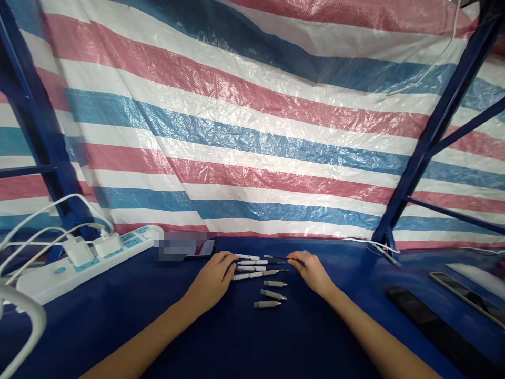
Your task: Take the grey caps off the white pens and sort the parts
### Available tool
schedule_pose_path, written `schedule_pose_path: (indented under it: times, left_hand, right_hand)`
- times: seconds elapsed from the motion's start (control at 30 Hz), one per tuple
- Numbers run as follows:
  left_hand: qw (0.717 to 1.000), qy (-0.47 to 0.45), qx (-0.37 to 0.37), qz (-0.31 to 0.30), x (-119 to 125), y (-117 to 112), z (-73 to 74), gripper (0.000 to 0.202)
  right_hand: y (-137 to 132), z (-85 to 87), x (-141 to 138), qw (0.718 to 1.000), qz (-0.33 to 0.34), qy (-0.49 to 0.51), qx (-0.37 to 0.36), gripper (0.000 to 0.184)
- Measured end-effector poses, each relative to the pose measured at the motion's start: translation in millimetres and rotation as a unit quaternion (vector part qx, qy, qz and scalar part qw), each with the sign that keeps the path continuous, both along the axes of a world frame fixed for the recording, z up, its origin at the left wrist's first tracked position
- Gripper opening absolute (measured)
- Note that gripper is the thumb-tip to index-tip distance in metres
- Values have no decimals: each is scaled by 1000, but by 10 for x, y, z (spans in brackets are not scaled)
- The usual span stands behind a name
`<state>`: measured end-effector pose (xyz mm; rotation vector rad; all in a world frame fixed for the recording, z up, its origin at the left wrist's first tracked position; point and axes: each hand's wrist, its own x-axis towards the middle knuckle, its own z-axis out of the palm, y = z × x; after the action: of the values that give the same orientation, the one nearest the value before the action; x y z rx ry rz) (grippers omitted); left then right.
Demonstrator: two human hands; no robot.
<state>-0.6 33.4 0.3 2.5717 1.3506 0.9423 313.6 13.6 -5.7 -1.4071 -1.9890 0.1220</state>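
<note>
My left hand (218, 271) rests on the blue table with fingers closed at the near end of a white pen barrel (248, 257), level with my right hand's work. Below that barrel lie several more white pen barrels (252, 268), some with dark refills sticking out to the right. Between thumb and fingers, my right hand (310, 267) pinches a thin dark pen refill (276, 257), whose pale end points left toward the barrel, with a gap between them. Three grey pen grips with pointed tips, the nearest being one grey grip section (267, 304), lie in a column between the hands.
A white power strip (130, 247) with plugged chargers and cables runs along the left. Behind my left hand lies a phone (203, 248). On the right are a long black object (430, 321) and another phone (467, 293). Striped sheeting (256, 142) hangs behind blue metal posts.
</note>
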Motion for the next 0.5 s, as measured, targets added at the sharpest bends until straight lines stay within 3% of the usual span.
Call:
schedule_pose_path:
  times: [0.17,0.5]
  left_hand:
    - [1000,9,-24,-9,-33,43,73,33]
    - [998,41,-53,-10,91,117,-159,49]
  right_hand:
    - [26,2,31,1000,-9,-15,-2,18]
    - [63,46,-26,998,5,-67,-4,21]
